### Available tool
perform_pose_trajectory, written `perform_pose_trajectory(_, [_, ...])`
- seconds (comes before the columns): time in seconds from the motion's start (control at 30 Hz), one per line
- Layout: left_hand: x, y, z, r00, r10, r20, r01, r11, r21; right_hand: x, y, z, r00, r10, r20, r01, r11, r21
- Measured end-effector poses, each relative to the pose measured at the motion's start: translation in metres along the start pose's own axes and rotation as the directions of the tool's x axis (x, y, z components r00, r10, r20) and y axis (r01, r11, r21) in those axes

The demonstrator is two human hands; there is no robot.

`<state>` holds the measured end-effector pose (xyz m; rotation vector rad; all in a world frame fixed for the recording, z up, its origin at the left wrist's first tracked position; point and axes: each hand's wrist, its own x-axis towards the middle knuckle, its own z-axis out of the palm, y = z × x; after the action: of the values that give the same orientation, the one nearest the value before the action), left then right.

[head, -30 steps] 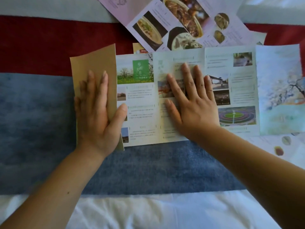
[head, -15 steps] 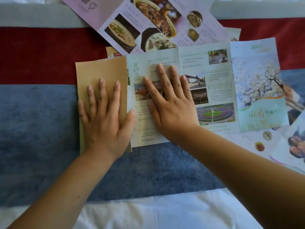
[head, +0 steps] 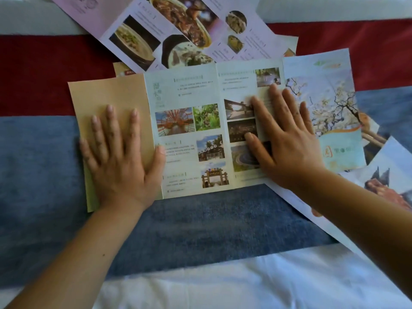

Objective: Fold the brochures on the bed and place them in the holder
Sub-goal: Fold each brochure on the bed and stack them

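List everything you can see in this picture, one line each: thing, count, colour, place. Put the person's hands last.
Scenic brochure: one, pale green with photos, centre of the bed, its tan panel folded over at the left.
Food brochure: one, pink with dish photos, top, lower edge under the scenic brochure.
Other brochure: one, white with a red picture, right edge, partly hidden.
Red band: one, red, across the bed cover near the top.
Blue band: one, blue, just below the red band.
White sheet: one, white, bottom.
Left hand: one, flat on the tan panel.
Right hand: one, flat on the scenic brochure's right half.
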<state>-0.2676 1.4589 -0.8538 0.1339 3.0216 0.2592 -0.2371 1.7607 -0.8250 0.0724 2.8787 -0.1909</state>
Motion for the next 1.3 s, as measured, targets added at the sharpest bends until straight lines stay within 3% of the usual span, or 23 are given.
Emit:
perform_pose_trajectory(0.57, [-0.018, -0.117, -0.019, 0.999, -0.024, -0.036, 0.025, 0.999, 0.034, -0.009, -0.117, 0.028, 0.999, -0.041, -0.034, 0.042, 0.999, 0.02])
perform_pose_trajectory(0.9, [-0.036, -0.196, -0.036, 0.998, -0.048, -0.04, 0.049, 0.998, 0.048, -0.006, -0.16, 0.027, 0.982, -0.187, -0.008, 0.186, 0.98, -0.065])
perform_pose_trajectory(1.17, [-0.038, -0.206, -0.044, 0.997, -0.076, 0.021, 0.079, 0.98, -0.181, -0.009, -0.175, 0.035, 0.981, -0.192, -0.034, 0.193, 0.981, 0.01])
perform_pose_trajectory(1.3, [-0.041, -0.209, -0.043, 0.996, -0.087, 0.031, 0.091, 0.972, -0.216, -0.013, -0.2, 0.035, 0.986, -0.169, 0.018, 0.167, 0.984, 0.057])
